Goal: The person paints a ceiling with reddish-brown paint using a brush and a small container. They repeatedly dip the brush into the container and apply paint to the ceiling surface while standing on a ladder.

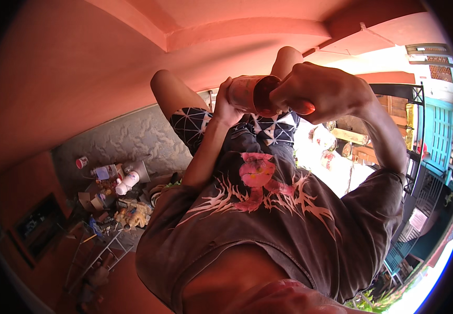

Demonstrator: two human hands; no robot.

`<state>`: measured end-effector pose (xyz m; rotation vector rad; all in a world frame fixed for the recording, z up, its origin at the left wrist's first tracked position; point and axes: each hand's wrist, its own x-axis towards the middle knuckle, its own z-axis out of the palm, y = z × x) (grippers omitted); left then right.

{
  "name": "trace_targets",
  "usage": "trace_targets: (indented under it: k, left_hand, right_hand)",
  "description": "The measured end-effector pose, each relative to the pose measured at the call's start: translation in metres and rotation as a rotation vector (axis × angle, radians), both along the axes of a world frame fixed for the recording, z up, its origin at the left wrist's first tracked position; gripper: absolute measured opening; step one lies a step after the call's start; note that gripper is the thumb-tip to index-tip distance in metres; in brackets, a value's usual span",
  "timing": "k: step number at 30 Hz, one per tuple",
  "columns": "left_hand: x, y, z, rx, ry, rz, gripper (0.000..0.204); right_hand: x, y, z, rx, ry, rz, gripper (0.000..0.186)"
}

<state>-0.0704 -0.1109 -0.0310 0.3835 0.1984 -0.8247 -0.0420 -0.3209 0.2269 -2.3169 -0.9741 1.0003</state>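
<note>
Left hand (225,107) cupping jar (250,93), right hand (318,91) fisted at its mouth

The reddish cylindrical plastic cup (250,94) looks smooth and slightly glossy. The dark grey printed cloth shirt (268,220) is matt. The grey wall (127,138) looks rough.
</note>
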Motion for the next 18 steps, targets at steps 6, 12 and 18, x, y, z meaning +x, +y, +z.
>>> trace_targets:
  k: [6, 12, 18]
  left_hand:
    - [0.002, 0.004, 0.009, -0.279, 0.093, -0.047, 0.068]
    - [0.012, -0.005, 0.028, -0.135, 0.110, -0.016, 0.062]
    - [0.025, 0.001, 0.034, -0.192, 0.131, 0.034, 0.064]
  right_hand:
    - [-0.003, -0.002, -0.014, 0.407, -0.247, -0.164, 0.034]
    - [-0.004, 0.000, -0.038, 0.466, -0.617, -0.236, 0.039]
    - [-0.017, -0.009, -0.048, 0.569, -0.590, -0.506, 0.023]
